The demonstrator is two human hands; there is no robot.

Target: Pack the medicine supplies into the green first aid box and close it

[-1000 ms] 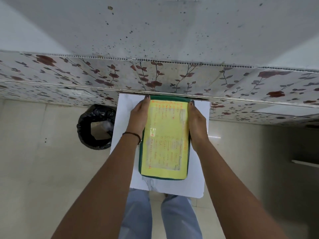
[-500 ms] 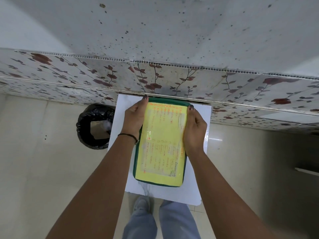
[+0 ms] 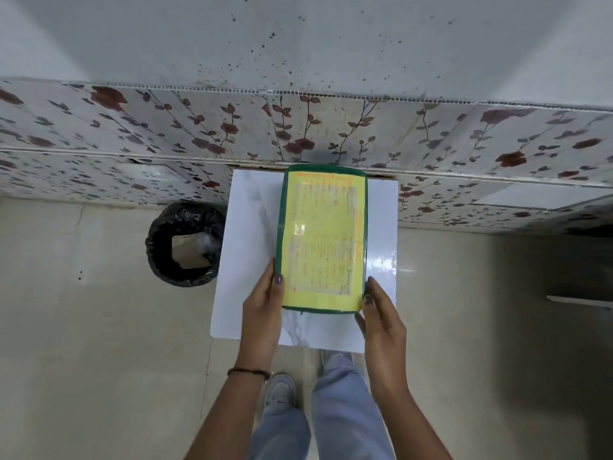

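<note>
We note the green first aid box [image 3: 323,239] lies closed on a small white desk [image 3: 247,247] against a floral-tiled wall [image 3: 431,144]. Left hand [image 3: 262,310] and right hand [image 3: 381,322] flank its near corners, fingers loosely apart, touching. Black-lined bin [image 3: 184,244] stands on the beige floor [image 3: 83,327].

Box [image 3: 323,239] on table [image 3: 247,227], closed, right of centre, far end at the table's far edge by the wall [image 3: 431,134]. Left hand [image 3: 262,310] at box's near-left corner, right hand [image 3: 381,318] at near-right. Bin [image 3: 184,244] on floor [image 3: 83,327], left of table.
</note>
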